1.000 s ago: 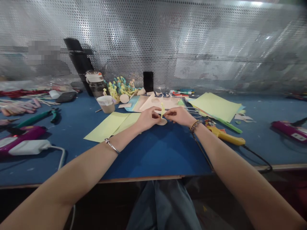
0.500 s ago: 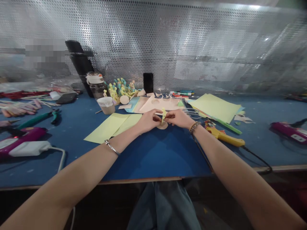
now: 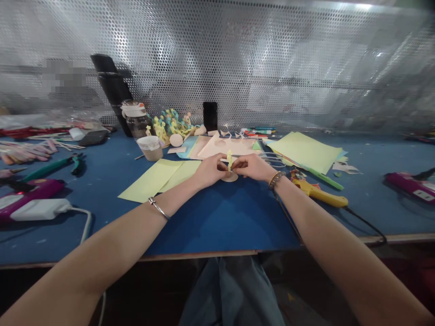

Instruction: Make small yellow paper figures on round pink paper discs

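Note:
Between my two hands stands a small yellow paper figure (image 3: 229, 159), upright on a pale round disc (image 3: 229, 177) that rests on the blue table. My left hand (image 3: 215, 168) pinches the figure's lower part from the left. From the right, my right hand (image 3: 250, 166) grips it low down with thumb and forefinger. The fingertips cover where the figure meets the disc. Beyond them, several similar yellow and blue paper pieces (image 3: 171, 124) stand in a cluster at the back.
Yellow paper sheets (image 3: 149, 180) lie left of my hands, with a larger stack (image 3: 306, 149) to the right. A yellow glue gun (image 3: 319, 194) lies by my right forearm. A cup (image 3: 151, 148), a bottle (image 3: 136, 120) and a phone (image 3: 210, 115) stand behind.
The yellow figure has turned and straightened slightly, shifting a little left over the disc. Both hands keep nearly the same place around it.

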### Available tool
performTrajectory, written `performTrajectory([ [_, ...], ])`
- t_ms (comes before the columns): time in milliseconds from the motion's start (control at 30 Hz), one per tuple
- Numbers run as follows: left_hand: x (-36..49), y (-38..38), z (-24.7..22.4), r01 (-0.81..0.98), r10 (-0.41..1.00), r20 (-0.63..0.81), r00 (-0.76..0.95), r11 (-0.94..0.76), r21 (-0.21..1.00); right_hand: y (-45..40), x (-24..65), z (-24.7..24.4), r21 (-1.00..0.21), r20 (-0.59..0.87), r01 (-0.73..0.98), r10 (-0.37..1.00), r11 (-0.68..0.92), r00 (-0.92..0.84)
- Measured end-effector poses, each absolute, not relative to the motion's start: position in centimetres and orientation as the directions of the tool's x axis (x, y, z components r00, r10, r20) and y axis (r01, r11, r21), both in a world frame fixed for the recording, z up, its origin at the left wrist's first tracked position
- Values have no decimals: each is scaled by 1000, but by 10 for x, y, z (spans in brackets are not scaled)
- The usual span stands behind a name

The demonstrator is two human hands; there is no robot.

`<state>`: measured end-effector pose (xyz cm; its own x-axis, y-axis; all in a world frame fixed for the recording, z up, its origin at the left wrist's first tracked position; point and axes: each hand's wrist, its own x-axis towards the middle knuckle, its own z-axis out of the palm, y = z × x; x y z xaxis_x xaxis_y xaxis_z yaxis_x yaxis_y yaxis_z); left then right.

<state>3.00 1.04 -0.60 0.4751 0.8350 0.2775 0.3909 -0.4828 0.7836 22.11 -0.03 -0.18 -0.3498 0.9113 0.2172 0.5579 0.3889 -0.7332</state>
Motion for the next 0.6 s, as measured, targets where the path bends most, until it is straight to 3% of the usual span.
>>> performTrajectory([
  [300, 29, 12, -6, 484, 803, 330, 496, -571, 663, -1, 221, -1, -666, 287, 569, 870, 482, -401],
  [600, 32, 14, -9, 426, 785, 338, 519, -580, 694, -3, 220, 2, -654, 259, 597, 880, 464, -399],
])
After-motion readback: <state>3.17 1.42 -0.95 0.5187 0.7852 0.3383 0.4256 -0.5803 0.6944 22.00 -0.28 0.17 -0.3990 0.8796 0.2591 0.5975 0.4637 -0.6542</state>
